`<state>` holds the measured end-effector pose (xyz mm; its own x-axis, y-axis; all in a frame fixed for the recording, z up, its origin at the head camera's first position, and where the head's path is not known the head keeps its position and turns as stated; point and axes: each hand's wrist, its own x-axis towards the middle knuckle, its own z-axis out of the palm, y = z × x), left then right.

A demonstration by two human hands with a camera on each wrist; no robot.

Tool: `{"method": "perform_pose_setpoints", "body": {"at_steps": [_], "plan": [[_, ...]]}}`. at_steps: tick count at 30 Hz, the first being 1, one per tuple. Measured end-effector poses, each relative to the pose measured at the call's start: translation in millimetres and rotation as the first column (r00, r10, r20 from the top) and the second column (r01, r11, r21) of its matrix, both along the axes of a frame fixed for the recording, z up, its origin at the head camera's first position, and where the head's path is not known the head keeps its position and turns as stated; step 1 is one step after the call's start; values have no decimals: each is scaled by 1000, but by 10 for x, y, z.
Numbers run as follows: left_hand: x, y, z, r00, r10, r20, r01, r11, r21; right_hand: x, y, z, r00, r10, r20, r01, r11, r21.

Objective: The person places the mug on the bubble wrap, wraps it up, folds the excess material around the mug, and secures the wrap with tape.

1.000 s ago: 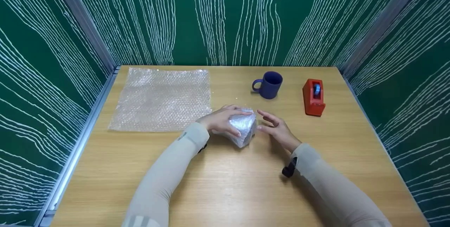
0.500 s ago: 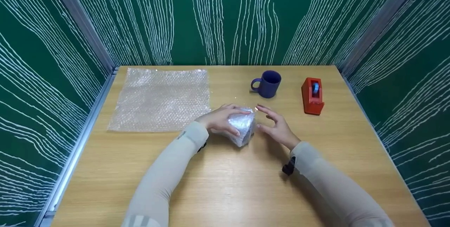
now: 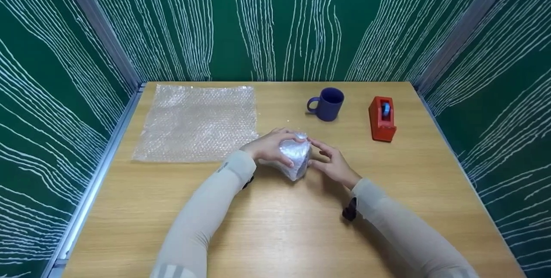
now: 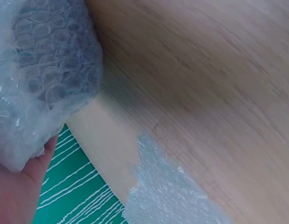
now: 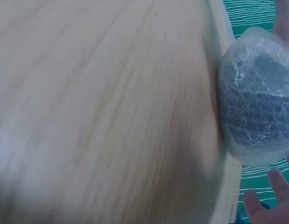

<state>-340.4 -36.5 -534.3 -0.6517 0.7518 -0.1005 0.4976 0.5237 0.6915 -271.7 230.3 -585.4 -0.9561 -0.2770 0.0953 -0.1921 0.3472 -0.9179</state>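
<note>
A bubble-wrapped bundle [image 3: 295, 157] rests on the table in front of me, and something dark shows through its wrap in the right wrist view. My left hand [image 3: 270, 146] grips it from the left, thumb on the near side and fingers over the far side. On the right, my right hand [image 3: 335, 167] has its index finger and thumb spread apart, fingertips right at the bundle's edge. Several layers of bubble wrap [image 4: 49, 70] fill the upper left of the left wrist view. Fingers of the right hand [image 5: 270, 210] appear spread below the bundle [image 5: 256, 100] in the right wrist view.
A flat sheet of bubble wrap [image 3: 200, 123] lies at the back left of the wooden table [image 3: 275, 226]. Behind the bundle stands a dark blue mug [image 3: 329, 105], handle to the left. A red tape dispenser [image 3: 382, 119] is at the back right. Green walls [image 3: 224, 24] enclose three sides.
My right hand has moved slightly left, bringing its fingertips to the bundle's right edge. The left hand keeps its hold, and the bundle stays in place.
</note>
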Motion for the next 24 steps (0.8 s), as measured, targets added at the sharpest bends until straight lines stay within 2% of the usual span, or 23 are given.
{"method": "perform_pose_setpoints", "body": {"at_steps": [9,15,18,24], "plan": [[16,18,-6,999,32,-6,-31,999,21,-28,25,-26,998,18,59,-22,997,71],[37,23,-3,999,49,5,-49,998,44,-44,36,89,995,34,94,-49,985,166],[60,20,2,998,58,26,-60,997,57,-31,4,159,998,34,57,-44,985,168],[99,-9,25,988,96,117,-105,992,72,8,-131,257,996,2,-87,8,993,115]]}}
